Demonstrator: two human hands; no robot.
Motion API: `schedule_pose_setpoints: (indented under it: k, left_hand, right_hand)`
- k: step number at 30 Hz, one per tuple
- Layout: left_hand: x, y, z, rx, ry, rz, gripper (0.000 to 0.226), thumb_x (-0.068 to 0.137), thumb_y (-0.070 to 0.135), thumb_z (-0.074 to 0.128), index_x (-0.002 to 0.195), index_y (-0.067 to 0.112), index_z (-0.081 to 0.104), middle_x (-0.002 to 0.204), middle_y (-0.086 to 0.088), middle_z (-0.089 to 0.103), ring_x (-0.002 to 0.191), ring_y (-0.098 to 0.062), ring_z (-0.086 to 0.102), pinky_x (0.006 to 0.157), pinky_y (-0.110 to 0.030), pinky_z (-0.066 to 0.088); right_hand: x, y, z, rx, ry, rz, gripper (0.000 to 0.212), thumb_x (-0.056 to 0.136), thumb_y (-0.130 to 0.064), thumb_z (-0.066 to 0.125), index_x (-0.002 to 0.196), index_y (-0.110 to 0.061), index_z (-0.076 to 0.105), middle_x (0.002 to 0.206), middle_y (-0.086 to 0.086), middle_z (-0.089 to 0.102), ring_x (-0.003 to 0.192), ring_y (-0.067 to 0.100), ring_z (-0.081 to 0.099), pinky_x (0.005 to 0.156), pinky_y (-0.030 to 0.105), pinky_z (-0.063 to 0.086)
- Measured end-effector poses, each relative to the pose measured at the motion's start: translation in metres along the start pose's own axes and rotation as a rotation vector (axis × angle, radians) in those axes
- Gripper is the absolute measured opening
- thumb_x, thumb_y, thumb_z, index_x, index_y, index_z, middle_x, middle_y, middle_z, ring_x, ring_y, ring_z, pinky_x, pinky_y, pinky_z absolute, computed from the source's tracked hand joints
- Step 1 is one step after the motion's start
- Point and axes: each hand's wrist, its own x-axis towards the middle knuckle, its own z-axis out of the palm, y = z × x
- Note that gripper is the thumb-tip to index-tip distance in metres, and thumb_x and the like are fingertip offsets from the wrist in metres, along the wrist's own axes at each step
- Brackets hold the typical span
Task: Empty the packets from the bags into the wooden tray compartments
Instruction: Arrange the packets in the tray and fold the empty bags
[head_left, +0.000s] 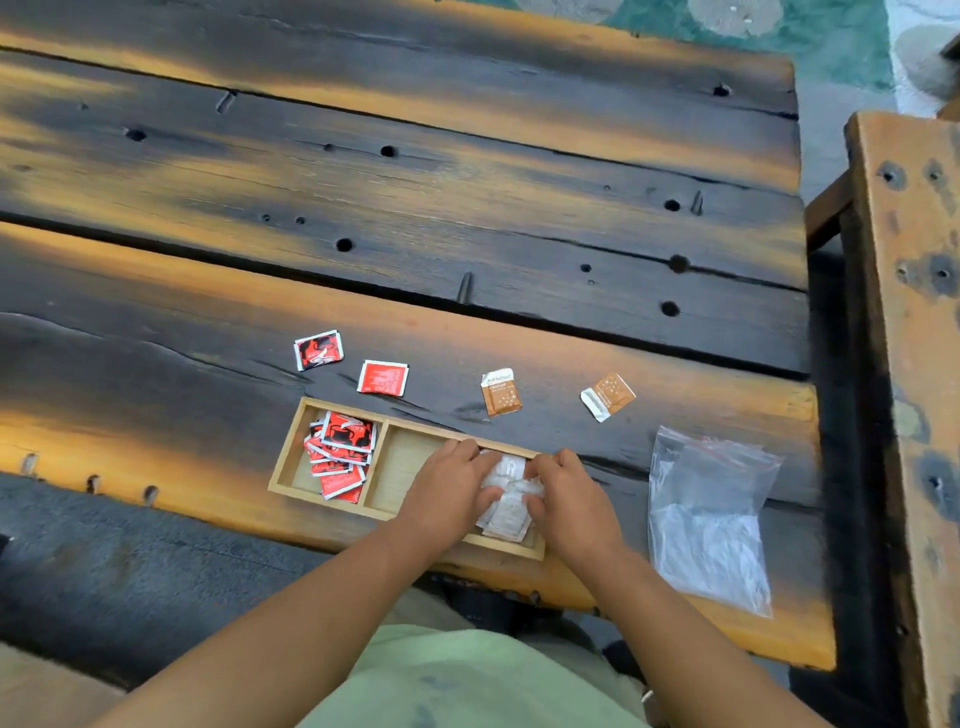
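Both hands work in the right compartment of the tray (291, 441): the left hand (449, 486) and right hand (569, 493) press in from either side, fingers closed on the white packets (506, 499). Square the stack between the palms and keep it inside the walls. Red packets (340, 454) fill the left compartment; the middle one is bare. An emptied bag (706, 519) lies just right. No printing is legible.
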Motion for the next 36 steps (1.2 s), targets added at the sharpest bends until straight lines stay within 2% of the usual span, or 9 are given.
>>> schedule_pose_setpoints:
  k: [4, 9, 16, 20, 23, 27, 29, 31, 36]
  left_hand:
    - [-0.012, -0.004, -0.004, -0.255, 0.079, -0.089, 0.037, 0.092, 0.033, 0.063, 0.127, 0.023, 0.059, 0.112, 0.004, 0.053, 0.104, -0.014, 0.054, 0.089, -0.032, 0.048]
    - [-0.031, -0.043, -0.025, -0.272, 0.144, -0.002, 0.020, 0.090, 0.021, 0.064, 0.110, 0.020, 0.065, 0.108, 0.003, 0.057, 0.103, -0.014, 0.053, 0.086, -0.028, 0.045]
    - [-0.054, -0.133, -0.056, -0.058, 0.254, 0.049, 0.032, 0.081, 0.021, 0.071, 0.112, 0.021, 0.064, 0.115, 0.003, 0.058, 0.108, -0.020, 0.052, 0.092, -0.035, 0.048]
    - [-0.061, -0.171, -0.059, -0.083, 0.109, 0.036, 0.055, 0.083, 0.032, 0.070, 0.134, 0.023, 0.054, 0.141, 0.004, 0.049, 0.131, -0.019, 0.044, 0.104, -0.040, 0.044]
    - [-0.062, -0.187, -0.056, -0.085, 0.047, 0.111, 0.051, 0.086, 0.035, 0.063, 0.135, 0.021, 0.055, 0.146, 0.003, 0.046, 0.135, -0.018, 0.042, 0.109, -0.039, 0.040]
    - [-0.071, -0.193, -0.051, -0.033, 0.102, 0.178, 0.046, 0.088, 0.041, 0.055, 0.129, 0.022, 0.059, 0.142, 0.003, 0.051, 0.130, -0.019, 0.047, 0.104, -0.037, 0.042]
    - [-0.079, -0.195, -0.048, 0.000, 0.153, 0.189, 0.040, 0.087, 0.042, 0.052, 0.122, 0.026, 0.062, 0.138, 0.005, 0.055, 0.127, -0.017, 0.050, 0.101, -0.039, 0.043]
    - [-0.086, -0.200, -0.045, 0.000, 0.169, 0.153, 0.036, 0.085, 0.037, 0.064, 0.121, 0.030, 0.063, 0.139, 0.009, 0.055, 0.127, -0.014, 0.049, 0.103, -0.047, 0.041]
    - [-0.090, -0.205, -0.042, -0.002, 0.099, 0.151, 0.052, 0.081, 0.033, 0.075, 0.130, 0.032, 0.059, 0.147, 0.010, 0.047, 0.135, -0.013, 0.040, 0.113, -0.051, 0.029]
  right_hand:
    - [0.005, -0.010, -0.007, -0.004, 0.016, -0.030, 0.025, 0.095, -0.028, 0.059, 0.119, -0.022, 0.058, 0.117, -0.001, 0.056, 0.099, 0.022, 0.062, 0.077, 0.036, 0.050]
    - [0.008, -0.056, 0.001, 0.043, 0.033, -0.061, 0.024, 0.094, -0.031, 0.060, 0.118, -0.027, 0.059, 0.112, -0.006, 0.060, 0.096, 0.017, 0.063, 0.081, 0.037, 0.052]
    - [0.027, -0.138, 0.035, 0.081, 0.023, -0.176, 0.032, 0.094, -0.027, 0.060, 0.126, -0.026, 0.058, 0.124, -0.008, 0.056, 0.096, 0.016, 0.063, 0.085, 0.032, 0.047]
    - [0.038, -0.170, 0.051, 0.080, 0.025, -0.195, 0.041, 0.093, -0.020, 0.060, 0.133, -0.027, 0.056, 0.131, -0.009, 0.056, 0.105, 0.016, 0.062, 0.089, 0.029, 0.045]
    - [0.041, -0.183, 0.065, 0.085, 0.004, -0.182, 0.046, 0.091, -0.016, 0.058, 0.136, -0.026, 0.056, 0.139, -0.009, 0.055, 0.120, 0.015, 0.057, 0.095, 0.031, 0.047]
    - [0.037, -0.187, 0.084, 0.037, -0.048, -0.131, 0.051, 0.094, -0.019, 0.053, 0.144, -0.031, 0.051, 0.154, -0.012, 0.044, 0.132, 0.013, 0.052, 0.104, 0.030, 0.045]
    - [0.029, -0.187, 0.092, 0.028, -0.042, -0.129, 0.055, 0.095, -0.017, 0.051, 0.146, -0.034, 0.047, 0.156, -0.014, 0.040, 0.131, 0.014, 0.054, 0.100, 0.031, 0.049]
    - [0.022, -0.187, 0.099, 0.018, -0.048, -0.132, 0.060, 0.094, -0.015, 0.049, 0.149, -0.036, 0.042, 0.159, -0.016, 0.034, 0.125, 0.018, 0.058, 0.095, 0.035, 0.053]
    - [0.024, -0.181, 0.109, -0.004, -0.034, -0.130, 0.058, 0.096, -0.020, 0.050, 0.150, -0.038, 0.038, 0.160, -0.018, 0.031, 0.122, 0.018, 0.060, 0.090, 0.035, 0.055]
